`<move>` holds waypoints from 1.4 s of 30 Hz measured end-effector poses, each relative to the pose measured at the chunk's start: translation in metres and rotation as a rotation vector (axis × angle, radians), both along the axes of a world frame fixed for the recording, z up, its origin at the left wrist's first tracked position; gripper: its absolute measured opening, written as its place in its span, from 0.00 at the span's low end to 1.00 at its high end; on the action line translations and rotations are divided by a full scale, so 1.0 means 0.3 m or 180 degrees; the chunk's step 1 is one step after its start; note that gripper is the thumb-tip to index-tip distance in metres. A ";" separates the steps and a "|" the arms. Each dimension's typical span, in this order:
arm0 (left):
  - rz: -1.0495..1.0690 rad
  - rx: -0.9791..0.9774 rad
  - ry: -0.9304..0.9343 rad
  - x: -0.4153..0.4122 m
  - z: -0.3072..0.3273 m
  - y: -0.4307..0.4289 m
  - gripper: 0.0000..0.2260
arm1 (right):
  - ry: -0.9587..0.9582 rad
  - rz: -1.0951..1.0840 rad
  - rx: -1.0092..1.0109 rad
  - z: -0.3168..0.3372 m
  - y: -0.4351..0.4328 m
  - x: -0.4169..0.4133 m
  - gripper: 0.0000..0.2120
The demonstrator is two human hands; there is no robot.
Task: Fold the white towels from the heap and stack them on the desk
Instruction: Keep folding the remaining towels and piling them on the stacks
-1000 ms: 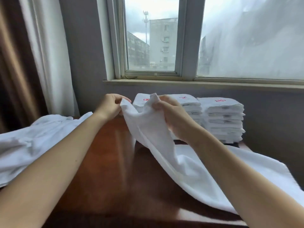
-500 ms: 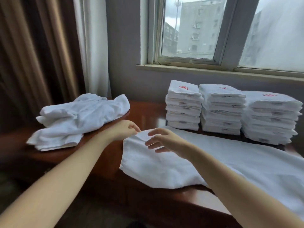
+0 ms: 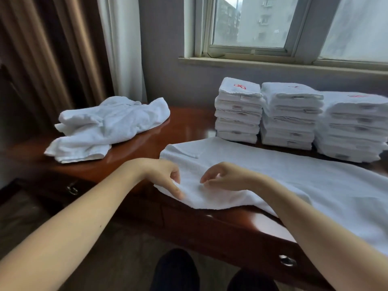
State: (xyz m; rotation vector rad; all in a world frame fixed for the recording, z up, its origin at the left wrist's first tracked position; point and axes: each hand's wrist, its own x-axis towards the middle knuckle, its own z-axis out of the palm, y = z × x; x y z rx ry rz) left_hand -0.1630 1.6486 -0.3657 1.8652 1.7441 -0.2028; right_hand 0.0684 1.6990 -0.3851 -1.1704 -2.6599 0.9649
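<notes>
Our left hand [image 3: 165, 175] pinches the near edge of a flat white terry towel [image 3: 273, 181]; the fingers of our right hand [image 3: 228, 177] curl loosely on it, and we cannot tell if they grip. The towel lies spread on a glossy red-brown wooden surface [image 3: 189, 124]; beyond sit a crumpled white towel heap [image 3: 109, 124] at left and three stacks of folded white towels [image 3: 289, 114] by the wall.

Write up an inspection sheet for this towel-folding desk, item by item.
Surface: glossy wooden desk, drawer pulls on its front.
Job's things: heap of unfolded white towels at the left end; three stacks of folded towels by the wall; one spread towel lying flat, far left corner turned over.
Clutter: nothing seen.
Hands: left hand touches the spread towel's near edge, pinch unclear; right hand beside it, fingers loosely curled, holding nothing.
Cables: nothing seen.
Surroundings: window above the stacks, curtains at left, dark shoes on the floor.
</notes>
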 end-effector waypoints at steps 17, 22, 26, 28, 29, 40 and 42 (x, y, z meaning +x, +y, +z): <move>0.1454 0.1363 -0.1428 -0.078 0.153 0.024 0.25 | 0.1219 -0.0918 0.1106 0.118 0.090 0.071 0.15; 0.1777 0.0655 -0.1469 -0.167 0.125 0.051 0.13 | 0.0860 -0.0991 0.1603 0.047 0.131 0.014 0.13; 0.1860 0.0927 -0.0694 -0.193 0.064 0.065 0.11 | 0.0299 -0.0882 0.1467 -0.046 0.167 -0.006 0.15; 0.1692 0.0887 -0.0291 -0.176 0.033 0.061 0.10 | -0.0006 -0.0848 0.1373 -0.090 0.172 -0.012 0.13; 0.1642 0.0789 -0.0072 -0.165 0.024 0.056 0.12 | -0.0038 -0.0847 0.1356 -0.103 0.173 -0.014 0.12; 0.0910 0.1696 -0.0142 -0.023 -0.027 0.120 0.17 | 0.0206 -0.0727 0.1427 -0.097 0.230 -0.068 0.11; 0.0664 0.1769 -0.0330 0.008 -0.071 0.140 0.19 | 0.0145 -0.0690 0.1405 -0.094 0.248 -0.082 0.14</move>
